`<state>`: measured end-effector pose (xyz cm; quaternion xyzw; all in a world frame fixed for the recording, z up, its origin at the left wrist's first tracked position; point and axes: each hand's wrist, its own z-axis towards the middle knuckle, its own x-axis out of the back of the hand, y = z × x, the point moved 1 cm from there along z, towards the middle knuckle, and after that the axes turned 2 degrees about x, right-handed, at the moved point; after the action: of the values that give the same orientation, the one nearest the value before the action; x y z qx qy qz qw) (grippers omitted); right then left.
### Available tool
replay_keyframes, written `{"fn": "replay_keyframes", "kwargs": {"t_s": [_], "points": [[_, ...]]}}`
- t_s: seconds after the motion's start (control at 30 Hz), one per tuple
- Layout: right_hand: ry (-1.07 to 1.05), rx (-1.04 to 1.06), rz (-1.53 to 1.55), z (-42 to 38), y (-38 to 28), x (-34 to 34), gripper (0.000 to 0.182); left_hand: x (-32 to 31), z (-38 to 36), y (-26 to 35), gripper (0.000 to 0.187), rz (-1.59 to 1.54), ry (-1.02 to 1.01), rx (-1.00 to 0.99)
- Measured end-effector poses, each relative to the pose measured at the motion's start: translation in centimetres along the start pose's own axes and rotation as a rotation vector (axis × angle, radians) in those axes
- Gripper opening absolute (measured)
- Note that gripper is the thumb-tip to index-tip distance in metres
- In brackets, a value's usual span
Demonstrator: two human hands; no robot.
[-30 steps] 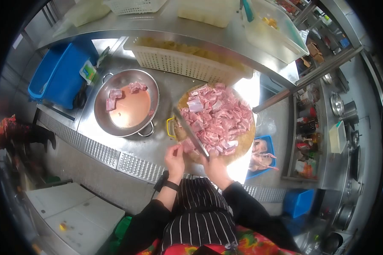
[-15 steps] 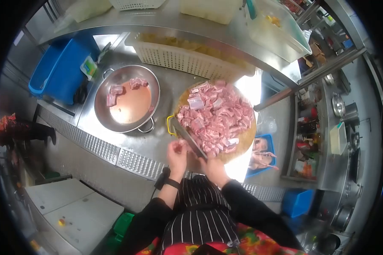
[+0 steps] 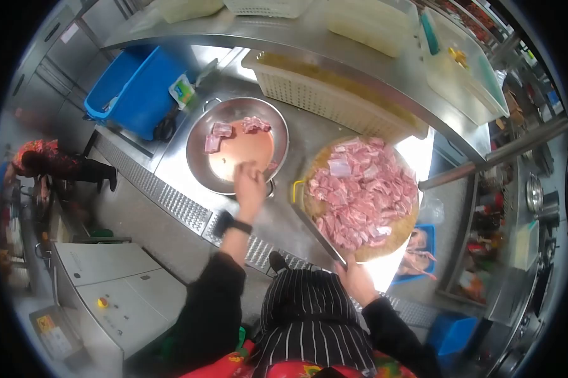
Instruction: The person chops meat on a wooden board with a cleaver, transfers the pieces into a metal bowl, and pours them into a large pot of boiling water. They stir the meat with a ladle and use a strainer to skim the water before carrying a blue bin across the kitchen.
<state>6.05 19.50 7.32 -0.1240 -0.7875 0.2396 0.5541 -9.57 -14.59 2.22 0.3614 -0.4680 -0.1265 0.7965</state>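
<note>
My left hand is over the near right rim of a round metal bowl, its fingers blurred and bent; what they hold, if anything, cannot be made out. A few pieces of raw meat and pinkish liquid lie in the bowl. My right hand grips the handle end of a large knife, its blade slanting up and left beside the cutting board. Chopped raw meat is heaped on the round board. A yellow handle shows at the board's left edge.
A perforated white basket stands behind the bowl and board, under a metal shelf. A blue tub is at the left. Low on the right, a blue tray holds poultry. Another person bends over at far left.
My left hand has moved from beside the knife to the bowl. My right hand and the knife have drawn back from the meat towards me. The camera view has shifted.
</note>
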Motion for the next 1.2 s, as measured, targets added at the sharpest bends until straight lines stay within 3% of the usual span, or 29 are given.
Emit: {"fn": "replay_keyframes", "kwargs": {"t_s": [0.1,0.17,0.23,0.27,0.3,0.37,0.4,0.43,0.5,0.57,0.63,0.7,0.8,0.87,0.9,0.97,1.07,1.2], "points": [[0.000,-0.010,-0.206,0.2,2.2,0.0,0.036,-0.2,8.0,-6.0,0.037,0.404,-0.035,0.187],[0.097,-0.079,-0.257,0.1,3.3,1.1,0.035,-0.5,11.9,-10.5,0.045,0.518,0.019,0.201],[0.139,-0.056,-0.292,0.3,4.0,0.8,0.034,-0.7,15.1,-13.0,0.050,0.485,-0.121,0.369],[0.127,-0.062,-0.287,0.3,4.2,0.6,0.033,-1.3,15.3,-13.5,0.038,0.586,0.092,0.299],[0.108,-0.065,-0.282,0.3,4.5,0.5,0.033,-1.2,15.9,-13.3,0.038,0.582,0.080,0.300],[0.099,-0.062,-0.251,0.2,4.4,0.1,0.032,-0.3,17.1,-12.6,0.028,0.027,-0.284,0.732],[0.064,-0.101,-0.239,0.3,4.1,0.1,0.032,-0.5,16.8,-12.6,0.027,0.014,-0.391,0.766],[0.035,-0.137,-0.223,0.6,3.6,0.2,0.032,-0.1,16.2,-12.4,0.027,0.026,-0.396,0.767],[0.004,-0.163,-0.210,0.9,2.9,0.6,0.035,1.1,14.6,-10.4,0.022,-0.057,-0.215,0.408],[0.036,-0.132,-0.138,1.2,3.3,0.7,0.038,2.8,10.2,-5.0,0.015,-0.225,-0.229,0.385],[0.014,-0.131,-0.058,1.2,3.8,0.7,0.043,3.1,3.5,1.2,0.007,-0.691,-0.323,0.410],[0.070,-0.189,0.116,1.2,2.1,0.5,0.043,-0.2,-3.7,3.0,0.013,-0.942,-0.407,0.413],[0.243,-0.182,0.314,1.1,0.2,0.6,0.039,-5.4,-12.5,4.9,0.021,-0.909,-0.444,0.478],[0.202,-0.228,0.295,1.1,-0.5,1.6,0.040,-6.5,-15.7,5.1,0.028,-0.231,-0.265,0.148],[0.169,-0.254,0.283,1.2,-0.7,2.0,0.041,-6.3,-15.7,5.8,0.028,-0.232,-0.267,0.147],[0.163,-0.215,0.228,0.7,-0.9,2.3,0.041,-5.2,-15.4,7.2,0.028,-0.454,-0.222,0.408],[0.053,-0.077,0.000,-0.1,-2.6,3.0,0.035,-5.2,-15.0,6.9,0.022,-0.461,-0.245,0.400],[0.014,-0.048,-0.071,-0.6,-2.2,1.2,0.035,-5.6,-14.5,6.9,0.015,-0.360,-0.287,0.318]]}}
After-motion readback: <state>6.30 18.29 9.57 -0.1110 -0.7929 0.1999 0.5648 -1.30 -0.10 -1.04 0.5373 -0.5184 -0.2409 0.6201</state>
